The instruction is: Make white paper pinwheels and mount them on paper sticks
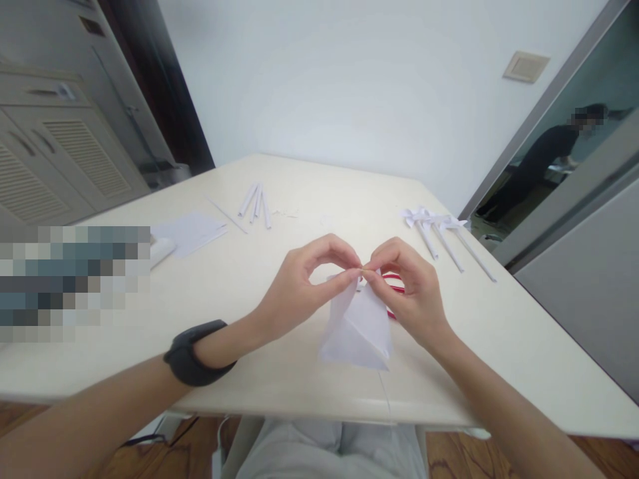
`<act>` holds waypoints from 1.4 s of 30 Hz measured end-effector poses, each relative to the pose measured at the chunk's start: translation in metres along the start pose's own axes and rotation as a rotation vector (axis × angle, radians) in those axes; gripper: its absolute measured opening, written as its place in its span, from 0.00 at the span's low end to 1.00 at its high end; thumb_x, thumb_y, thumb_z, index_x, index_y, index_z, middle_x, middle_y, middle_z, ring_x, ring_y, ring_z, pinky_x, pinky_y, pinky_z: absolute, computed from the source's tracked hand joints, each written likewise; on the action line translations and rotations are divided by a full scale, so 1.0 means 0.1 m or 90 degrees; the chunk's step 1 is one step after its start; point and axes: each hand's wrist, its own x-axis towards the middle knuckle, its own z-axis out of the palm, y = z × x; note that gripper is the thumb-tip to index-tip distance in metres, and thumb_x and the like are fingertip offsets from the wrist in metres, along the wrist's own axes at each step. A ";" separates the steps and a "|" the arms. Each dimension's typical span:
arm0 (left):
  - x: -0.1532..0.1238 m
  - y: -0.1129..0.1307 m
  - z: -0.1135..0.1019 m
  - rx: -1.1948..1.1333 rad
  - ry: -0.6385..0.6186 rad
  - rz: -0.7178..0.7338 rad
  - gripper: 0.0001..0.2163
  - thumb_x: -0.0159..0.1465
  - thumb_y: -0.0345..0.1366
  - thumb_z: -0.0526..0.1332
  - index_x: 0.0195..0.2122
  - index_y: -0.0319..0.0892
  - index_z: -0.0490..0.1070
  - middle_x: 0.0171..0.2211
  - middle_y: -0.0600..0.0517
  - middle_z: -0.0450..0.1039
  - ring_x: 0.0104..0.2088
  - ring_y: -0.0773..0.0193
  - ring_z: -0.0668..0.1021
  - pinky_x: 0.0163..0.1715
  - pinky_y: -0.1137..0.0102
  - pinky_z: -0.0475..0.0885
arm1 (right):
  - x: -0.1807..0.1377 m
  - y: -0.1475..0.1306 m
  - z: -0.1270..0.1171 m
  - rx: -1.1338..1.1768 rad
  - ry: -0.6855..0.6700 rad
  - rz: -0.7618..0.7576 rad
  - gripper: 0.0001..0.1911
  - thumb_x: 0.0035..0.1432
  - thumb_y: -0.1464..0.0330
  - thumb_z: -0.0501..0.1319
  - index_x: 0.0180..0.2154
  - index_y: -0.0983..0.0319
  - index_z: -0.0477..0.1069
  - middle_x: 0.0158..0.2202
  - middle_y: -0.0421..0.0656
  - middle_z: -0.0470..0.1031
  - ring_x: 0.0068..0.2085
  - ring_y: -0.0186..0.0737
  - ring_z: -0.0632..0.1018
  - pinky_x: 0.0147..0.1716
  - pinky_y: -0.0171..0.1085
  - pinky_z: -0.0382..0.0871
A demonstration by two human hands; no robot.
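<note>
My left hand (pixel 309 276), with a black band (pixel 197 352) on the wrist, is closed in a pinch. Against it, fingertip to fingertip, my right hand (pixel 412 286) pinches too. From between them hangs a folded white sheet of paper (pixel 357 332), its upper part gathered at the fingers. Something tiny sits right at the fingertips, too small to make out. A thin pale thread (pixel 384 392) dangles below the paper over the table's front edge. Behind my right hand show the red handles (pixel 393 289) of what look like scissors, mostly hidden.
On the cream table (pixel 279 379), several rolled paper tubes (pixel 255 203) lie at the back. Left of them are a thin stick (pixel 227 214) and white paper sheets (pixel 192 233). Three paper pinwheels on sticks (pixel 439 229) lie at right. A person (pixel 544 156) is beyond the doorway.
</note>
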 end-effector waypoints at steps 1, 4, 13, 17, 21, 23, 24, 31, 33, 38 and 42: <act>0.00 0.00 0.00 0.001 -0.001 -0.001 0.02 0.60 0.33 0.61 0.34 0.41 0.69 0.33 0.52 0.71 0.37 0.65 0.75 0.40 0.69 0.69 | 0.00 0.01 0.00 -0.006 0.003 -0.001 0.03 0.56 0.74 0.59 0.31 0.61 0.67 0.31 0.40 0.66 0.32 0.35 0.70 0.30 0.38 0.66; 0.00 0.00 -0.01 0.015 -0.006 -0.006 0.02 0.61 0.33 0.60 0.33 0.42 0.69 0.33 0.53 0.71 0.37 0.65 0.75 0.40 0.69 0.69 | 0.00 0.02 -0.01 -0.022 0.005 -0.002 0.02 0.57 0.72 0.60 0.31 0.61 0.67 0.31 0.40 0.67 0.32 0.35 0.70 0.30 0.37 0.66; 0.02 -0.03 -0.02 0.067 -0.003 -0.004 0.03 0.61 0.35 0.59 0.32 0.42 0.70 0.32 0.51 0.73 0.36 0.62 0.75 0.40 0.67 0.69 | 0.01 -0.02 -0.02 -0.041 -0.009 0.050 0.03 0.58 0.68 0.59 0.32 0.60 0.68 0.31 0.40 0.68 0.33 0.35 0.71 0.31 0.36 0.68; 0.03 -0.05 -0.03 0.057 -0.002 -0.014 0.03 0.61 0.35 0.59 0.32 0.42 0.70 0.33 0.51 0.74 0.37 0.62 0.75 0.41 0.66 0.69 | 0.09 0.03 -0.14 -0.040 0.021 0.094 0.05 0.60 0.65 0.55 0.36 0.59 0.68 0.37 0.41 0.69 0.37 0.36 0.72 0.35 0.37 0.69; 0.04 -0.07 -0.04 0.027 0.006 -0.024 0.03 0.61 0.34 0.59 0.32 0.41 0.70 0.35 0.49 0.74 0.39 0.61 0.75 0.44 0.65 0.69 | 0.12 0.21 -0.37 -0.222 -0.063 0.182 0.06 0.59 0.65 0.56 0.37 0.59 0.68 0.39 0.43 0.71 0.38 0.39 0.73 0.34 0.38 0.68; 0.05 -0.07 -0.05 0.009 0.010 -0.019 0.02 0.61 0.32 0.59 0.32 0.41 0.70 0.37 0.49 0.74 0.41 0.61 0.75 0.46 0.64 0.68 | 0.09 0.31 -0.45 -0.359 -0.187 0.218 0.04 0.55 0.66 0.59 0.34 0.59 0.69 0.36 0.43 0.72 0.36 0.41 0.73 0.33 0.40 0.66; 0.05 -0.08 -0.06 0.008 0.014 -0.015 0.02 0.61 0.32 0.59 0.31 0.41 0.70 0.38 0.48 0.74 0.42 0.61 0.75 0.47 0.64 0.67 | 0.06 0.35 -0.47 -0.408 -0.258 0.233 0.03 0.53 0.67 0.59 0.31 0.60 0.69 0.33 0.44 0.71 0.33 0.41 0.72 0.31 0.39 0.65; 0.08 -0.07 -0.08 0.060 0.063 0.005 0.03 0.59 0.32 0.60 0.29 0.43 0.72 0.43 0.48 0.68 0.48 0.59 0.70 0.51 0.62 0.66 | -0.03 0.46 -0.41 -0.464 -0.368 0.239 0.03 0.49 0.69 0.60 0.26 0.59 0.66 0.30 0.44 0.72 0.28 0.41 0.71 0.24 0.38 0.59; 0.09 -0.06 -0.09 0.064 0.073 0.007 0.03 0.59 0.32 0.60 0.28 0.44 0.72 0.43 0.48 0.67 0.48 0.59 0.70 0.51 0.62 0.66 | 0.00 0.45 -0.43 -0.462 -0.353 0.247 0.05 0.50 0.67 0.60 0.25 0.59 0.66 0.28 0.44 0.72 0.27 0.41 0.71 0.23 0.38 0.59; 0.11 -0.04 -0.13 0.067 0.095 0.012 0.03 0.59 0.33 0.61 0.28 0.44 0.72 0.43 0.48 0.68 0.48 0.58 0.70 0.50 0.62 0.66 | 0.11 0.33 -0.52 -0.286 -0.223 0.344 0.09 0.56 0.61 0.56 0.34 0.60 0.67 0.31 0.44 0.74 0.28 0.40 0.74 0.24 0.37 0.66; 0.11 -0.04 -0.14 0.067 0.108 0.019 0.03 0.59 0.34 0.61 0.28 0.44 0.72 0.42 0.48 0.68 0.47 0.58 0.70 0.50 0.61 0.66 | 0.14 0.18 -0.42 -0.115 -0.130 0.263 0.10 0.55 0.66 0.59 0.40 0.58 0.63 0.40 0.42 0.72 0.40 0.39 0.75 0.36 0.38 0.70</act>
